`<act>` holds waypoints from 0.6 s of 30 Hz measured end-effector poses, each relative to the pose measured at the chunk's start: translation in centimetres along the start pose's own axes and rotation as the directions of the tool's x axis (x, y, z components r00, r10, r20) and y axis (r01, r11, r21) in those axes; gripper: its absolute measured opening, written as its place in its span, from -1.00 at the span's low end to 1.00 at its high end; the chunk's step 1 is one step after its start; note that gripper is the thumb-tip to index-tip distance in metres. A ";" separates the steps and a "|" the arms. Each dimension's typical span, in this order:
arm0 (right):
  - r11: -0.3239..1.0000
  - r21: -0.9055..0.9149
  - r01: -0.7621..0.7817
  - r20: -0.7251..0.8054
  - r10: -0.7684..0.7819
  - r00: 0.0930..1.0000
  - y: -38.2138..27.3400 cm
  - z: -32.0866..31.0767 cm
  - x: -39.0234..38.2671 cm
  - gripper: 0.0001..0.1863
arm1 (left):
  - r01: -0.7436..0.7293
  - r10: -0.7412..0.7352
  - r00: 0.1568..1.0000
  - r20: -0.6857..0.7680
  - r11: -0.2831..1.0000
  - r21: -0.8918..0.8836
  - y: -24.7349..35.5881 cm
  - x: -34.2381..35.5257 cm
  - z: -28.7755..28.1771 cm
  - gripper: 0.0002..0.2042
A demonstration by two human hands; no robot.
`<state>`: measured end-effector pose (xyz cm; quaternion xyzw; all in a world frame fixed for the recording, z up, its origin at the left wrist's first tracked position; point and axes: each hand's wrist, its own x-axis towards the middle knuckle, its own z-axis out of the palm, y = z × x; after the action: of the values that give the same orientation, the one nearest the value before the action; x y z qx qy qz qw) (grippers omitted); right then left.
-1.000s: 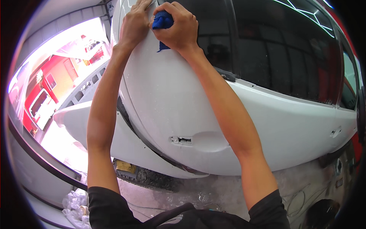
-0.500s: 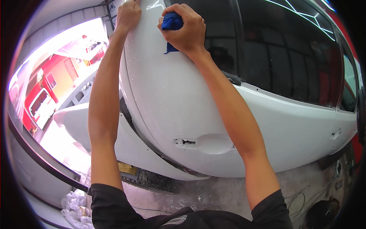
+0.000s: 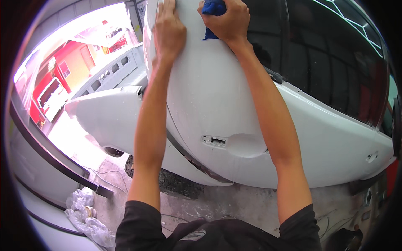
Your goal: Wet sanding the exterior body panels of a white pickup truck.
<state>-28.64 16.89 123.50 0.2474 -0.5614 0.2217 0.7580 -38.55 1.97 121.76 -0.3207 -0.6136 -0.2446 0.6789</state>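
Note:
A white car body (image 3: 209, 96) fills the middle of the view, with small wet drops on its paint. My right hand (image 3: 231, 23) is closed around a bunched blue cloth (image 3: 214, 8) near the top edge, beside the dark side window (image 3: 268, 37). A corner of the cloth hangs below the fist against the white pillar. My left hand (image 3: 169, 33) lies on the white panel to the left, fingers stretched out and holding nothing; the fingertips touch the top border of the picture.
Lower down, the door has a handle recess (image 3: 245, 145) with its handle off. A tyre (image 3: 180, 184) shows under the body. Crumpled clear plastic (image 3: 90, 221) lies at lower left near a dark metal bar (image 3: 54, 159). Cables (image 3: 111, 180) trail over the floor.
The view has shifted, so the car sits differently in it. My left hand has come closer to the right one and now lies on the panel. The right hand still grips the cloth.

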 end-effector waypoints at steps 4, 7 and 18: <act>1.000 -0.015 -0.012 0.021 0.012 1.000 -0.1 -0.2 -0.4 -0.81 | 0.119 -0.114 0.992 0.063 0.989 -0.087 0.9 0.6 -1.1 -0.57; 1.000 -0.015 0.012 0.001 -0.012 1.000 0.4 0.2 0.1 -0.81 | 0.314 -0.291 0.941 0.170 0.941 -0.124 2.0 4.4 -2.2 -0.57; 0.999 -0.034 0.025 -0.006 -0.026 1.000 0.1 0.1 -0.5 -0.83 | 0.384 -0.380 0.888 0.258 0.922 0.037 1.4 4.0 -2.9 -0.63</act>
<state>-28.87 16.89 123.10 0.2408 -0.5595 0.2030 0.7667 -35.07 1.04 125.38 -0.2282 -0.7465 -0.3339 0.5284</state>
